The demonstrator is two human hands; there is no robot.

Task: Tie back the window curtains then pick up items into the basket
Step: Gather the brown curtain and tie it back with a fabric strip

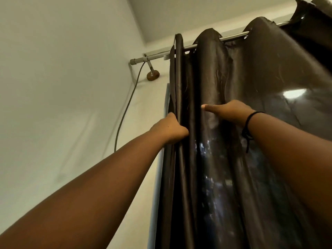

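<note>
Where the dark brown curtain (215, 87) hangs in folds from a metal rod (156, 55) near the ceiling, both arms reach up to it. Left hand (169, 129): fingers curled round the bunched folds at the curtain's left edge, beside the window frame (161, 159). Right hand (230, 112): grasping the next fold, thumb extended; black cord bracelet (248, 126) at the wrist. Grey cable (125, 108) runs down the wall from the rod's left end

Both hands, left hand (169, 129) and right hand (228, 112), gripping dark curtain (215, 159) folds.
</note>
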